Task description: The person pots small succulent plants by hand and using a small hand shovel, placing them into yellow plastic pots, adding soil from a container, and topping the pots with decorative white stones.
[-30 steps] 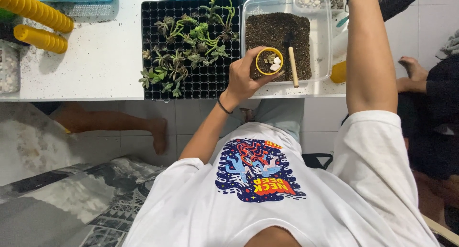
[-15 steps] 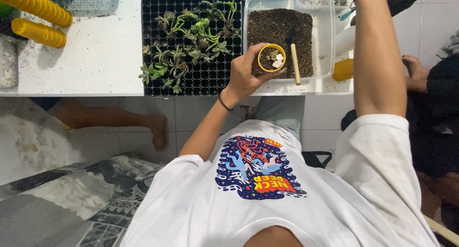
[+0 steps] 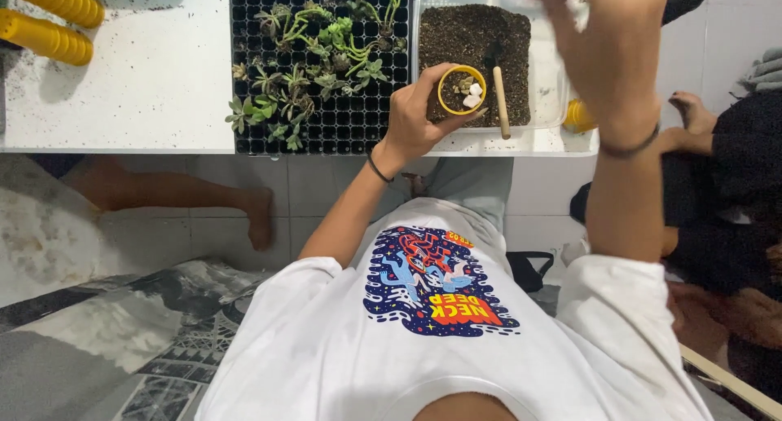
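The left hand (image 3: 411,115) wraps around a small yellow pot (image 3: 462,91), holding it over the near edge of a clear tub of soil (image 3: 476,38) on the white counter (image 3: 122,87). The pot holds soil and a few white pebbles. The right hand (image 3: 603,13) is raised near the top edge, fingers loosely curled; whether it holds anything cannot be told. A wooden-handled tool (image 3: 499,95) lies in the tub, and a black seedling tray (image 3: 322,70) of succulents sits just left.
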